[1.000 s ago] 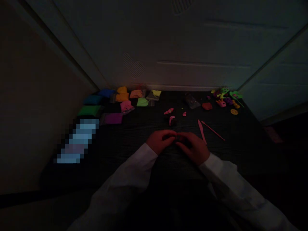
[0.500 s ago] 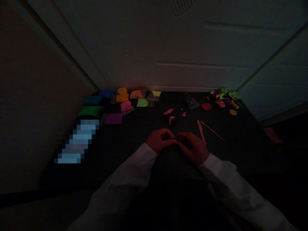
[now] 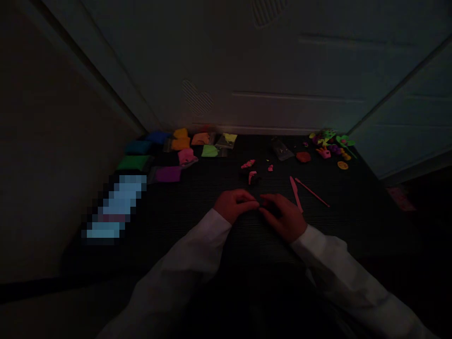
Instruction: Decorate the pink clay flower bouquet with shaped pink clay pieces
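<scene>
The small dark piece [image 3: 260,204] lies between both hands' [image 3: 259,205] fingertip grips.

Knife [image 3: 295,194] lies left of the thin stick [image 3: 312,192]

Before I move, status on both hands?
Left hand and right hand fingertips together, small dark piece between, details unclear. Pink plastic knife right of them. Light dim.

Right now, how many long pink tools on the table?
2. Pink knife: just beyond the right hand. Thin pink stick: right of the knife, slanting away from it toward the near right. Dim light could hide others.
</scene>
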### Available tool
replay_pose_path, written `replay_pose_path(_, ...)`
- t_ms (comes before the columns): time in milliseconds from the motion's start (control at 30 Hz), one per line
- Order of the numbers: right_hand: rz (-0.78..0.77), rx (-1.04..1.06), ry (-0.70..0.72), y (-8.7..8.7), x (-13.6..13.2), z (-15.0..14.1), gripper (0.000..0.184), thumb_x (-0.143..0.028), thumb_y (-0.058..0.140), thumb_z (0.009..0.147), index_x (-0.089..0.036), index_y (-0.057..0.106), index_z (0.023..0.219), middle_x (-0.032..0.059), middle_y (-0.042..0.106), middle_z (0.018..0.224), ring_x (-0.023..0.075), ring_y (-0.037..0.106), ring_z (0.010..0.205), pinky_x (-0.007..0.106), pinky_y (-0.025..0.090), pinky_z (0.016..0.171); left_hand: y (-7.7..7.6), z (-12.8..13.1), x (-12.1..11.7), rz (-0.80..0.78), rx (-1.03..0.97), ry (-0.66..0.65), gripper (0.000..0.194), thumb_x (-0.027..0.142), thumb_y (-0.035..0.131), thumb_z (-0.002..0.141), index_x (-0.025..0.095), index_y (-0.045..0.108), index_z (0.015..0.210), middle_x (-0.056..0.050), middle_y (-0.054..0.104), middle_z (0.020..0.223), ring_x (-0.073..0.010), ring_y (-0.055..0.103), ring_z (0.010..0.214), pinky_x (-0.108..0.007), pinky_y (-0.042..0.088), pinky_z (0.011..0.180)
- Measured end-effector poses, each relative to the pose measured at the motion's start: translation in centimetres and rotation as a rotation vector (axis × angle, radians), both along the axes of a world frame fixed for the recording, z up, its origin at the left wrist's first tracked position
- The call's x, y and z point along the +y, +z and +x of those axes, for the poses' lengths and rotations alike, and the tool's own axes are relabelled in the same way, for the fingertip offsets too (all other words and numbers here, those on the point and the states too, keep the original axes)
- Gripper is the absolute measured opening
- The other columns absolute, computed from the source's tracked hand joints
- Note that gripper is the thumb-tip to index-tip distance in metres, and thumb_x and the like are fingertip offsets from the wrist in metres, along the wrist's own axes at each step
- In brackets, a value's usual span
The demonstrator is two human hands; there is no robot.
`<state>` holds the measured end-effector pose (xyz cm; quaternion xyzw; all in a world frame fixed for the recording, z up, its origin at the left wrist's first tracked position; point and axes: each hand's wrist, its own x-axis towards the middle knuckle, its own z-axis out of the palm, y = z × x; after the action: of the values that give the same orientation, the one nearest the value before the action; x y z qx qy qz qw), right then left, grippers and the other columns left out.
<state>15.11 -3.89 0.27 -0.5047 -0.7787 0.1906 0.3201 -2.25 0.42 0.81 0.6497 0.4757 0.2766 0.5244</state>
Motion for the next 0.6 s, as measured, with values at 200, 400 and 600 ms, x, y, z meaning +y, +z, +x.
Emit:
replay_pose_path(200,0.009,0.003,0.018,-0.03,0.05,-0.01,0.030,-0.025,0.050,0.077,-0.021,0.049,0.106,0.0044,0.058,0.084,0.0164,0.055,0.077,0.032,0.046,0.067,-0.20,-0.13,0.08,0.048,-0.040,-0.035,0.024,0.037,0.058,0.068,0.018,0.064,0.082,-0.001,0.068,0.077,-0.0133,0.060,0.072,-0.027,0.046,0.070)
replay_pose_path(400,0.019,0.014,0.024,0.08,0.09,-0.04,0.029,-0.024,0.051,0.077,-0.020,0.049,0.106,0.0049,0.059,0.085,0.0162,0.055,0.078,0.032,0.046,0.070,-0.09,-0.23,0.12,-0.005,-0.106,-0.067,0.027,0.033,0.053,0.073,0.017,0.061,0.093,-0.002,0.068,0.083,-0.0119,0.060,0.073,-0.026,0.045,0.073)
replay_pose_path(600,0.040,-0.004,0.037,0.35,-0.13,-0.15,0.029,-0.028,0.052,0.077,-0.020,0.050,0.105,0.0052,0.059,0.085,0.0162,0.055,0.078,0.032,0.047,0.069,0.25,0.08,-0.01,-0.053,-0.069,0.002,0.021,0.034,0.065,0.060,0.016,0.057,0.065,0.001,0.063,0.063,-0.0124,0.059,0.062,-0.025,0.044,0.063)
